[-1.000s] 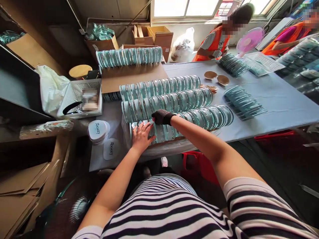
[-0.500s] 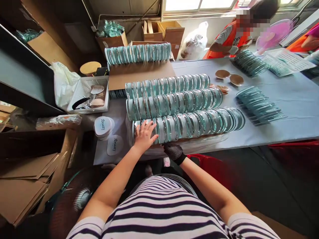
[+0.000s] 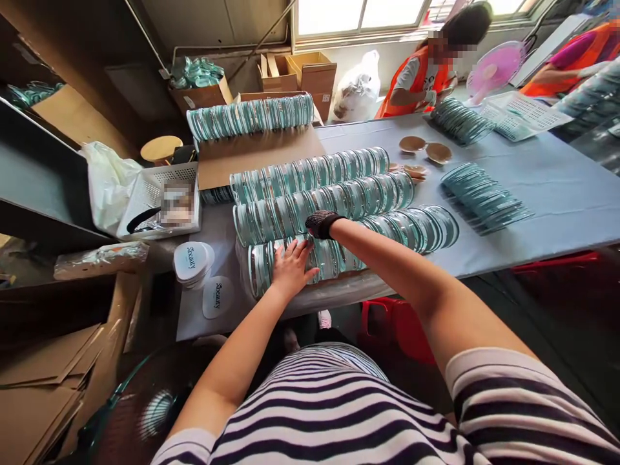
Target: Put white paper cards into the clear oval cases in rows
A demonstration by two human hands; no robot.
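Three long rows of round glass discs with greenish edges stand on edge along the table; they look like mirrors. My bare left hand [image 3: 293,266] lies with spread fingers on top of the front row [image 3: 426,229], near its left end. My right hand [image 3: 320,224] wears a black mesh glove and reaches across that row. Its fingers curl down between the front row and the middle row [image 3: 271,216], close to my left fingertips. Whatever those fingers hold, if anything, is hidden. Behind lies the third row [image 3: 310,171].
Another row of discs [image 3: 252,116] rests on cardboard at the back. White labelled round pieces [image 3: 191,261] and a white basket [image 3: 194,213] are at left. Brown discs [image 3: 438,153] and leaning glass discs [image 3: 484,197] lie at right. Two people in orange vests sit beyond.
My right hand has moved from the table's front edge up and over the front row to its far side. My left hand stays on the row, and the view has shifted slightly.
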